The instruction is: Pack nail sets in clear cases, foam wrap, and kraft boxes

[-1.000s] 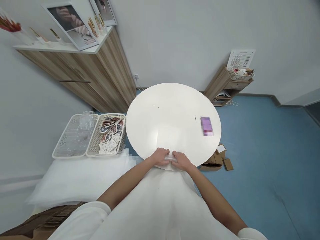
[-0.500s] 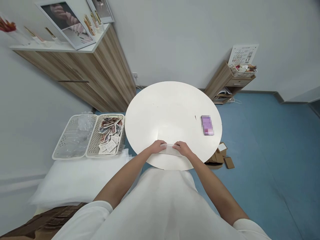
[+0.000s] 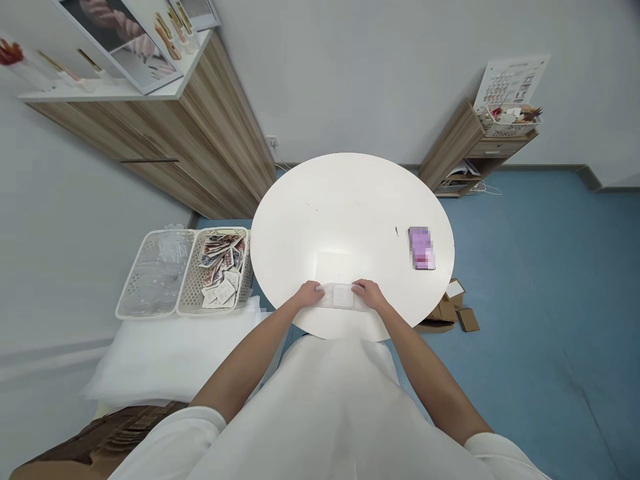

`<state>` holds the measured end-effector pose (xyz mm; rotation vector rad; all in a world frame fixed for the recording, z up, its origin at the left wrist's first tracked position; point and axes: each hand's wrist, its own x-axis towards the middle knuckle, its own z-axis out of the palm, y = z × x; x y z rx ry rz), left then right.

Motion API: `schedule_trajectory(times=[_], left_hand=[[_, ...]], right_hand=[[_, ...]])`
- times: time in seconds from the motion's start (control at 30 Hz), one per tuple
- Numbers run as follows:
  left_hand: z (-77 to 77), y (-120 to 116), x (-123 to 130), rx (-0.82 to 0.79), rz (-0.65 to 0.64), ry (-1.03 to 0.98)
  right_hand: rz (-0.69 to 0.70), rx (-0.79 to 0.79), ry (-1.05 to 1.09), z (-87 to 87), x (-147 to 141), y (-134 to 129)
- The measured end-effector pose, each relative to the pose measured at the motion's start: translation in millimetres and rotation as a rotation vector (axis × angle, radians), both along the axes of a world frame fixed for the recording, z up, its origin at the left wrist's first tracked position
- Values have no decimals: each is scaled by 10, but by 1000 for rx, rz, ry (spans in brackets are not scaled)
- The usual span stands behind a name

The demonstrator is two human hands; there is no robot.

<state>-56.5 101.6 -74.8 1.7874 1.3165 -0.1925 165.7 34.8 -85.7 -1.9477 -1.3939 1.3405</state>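
On the near part of the round white table (image 3: 350, 200), a thin, see-through white packing sheet (image 3: 327, 295) lies folded into a flat strip. A small pale rectangular thing (image 3: 343, 295) shows in the strip's middle; its kind is unclear. My left hand (image 3: 309, 293) pinches the strip's left end between thumb and fingers. At the opposite end, my right hand (image 3: 369, 293) grips the strip the same way. Part of the sheet spreads flat on the table beyond the hands.
A purple pixelated item (image 3: 422, 248) lies on the table's right. To the left are a basket of printed cards (image 3: 187, 293), a basket of clear plastic (image 3: 131, 293) and a stack of white sheets (image 3: 185, 360). Cardboard pieces (image 3: 469, 320) lie on the blue floor at right.
The strip now lies flatter and reaches wider, and the pale rectangle shows in its middle. Both hands have moved slightly apart. The camera view has shifted a little.
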Motion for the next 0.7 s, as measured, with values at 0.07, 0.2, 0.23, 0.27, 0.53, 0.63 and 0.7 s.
schedule_trajectory(times=[0.07, 0.2, 0.23, 0.27, 0.53, 0.63, 0.7], left_hand=[[-14, -12, 20, 14, 10, 29], [-42, -40, 54, 58, 41, 73], [-48, -50, 57, 69, 51, 83], [-53, -60, 58, 78, 61, 92], [-75, -122, 3, 123, 99, 95], [-81, -144, -29, 139, 114, 88], [-85, -176, -45, 157, 135, 89]], right_hand=[[-18, -2, -11, -10, -15, 0], [-48, 42, -92, -14, -49, -27], [-58, 53, -116, -17, -57, -40], [-66, 61, -143, -22, -66, -54], [-111, 104, -339, -72, -107, -180], [-153, 135, -341, -74, -80, -241], [-177, 163, -334, -80, -59, -284]])
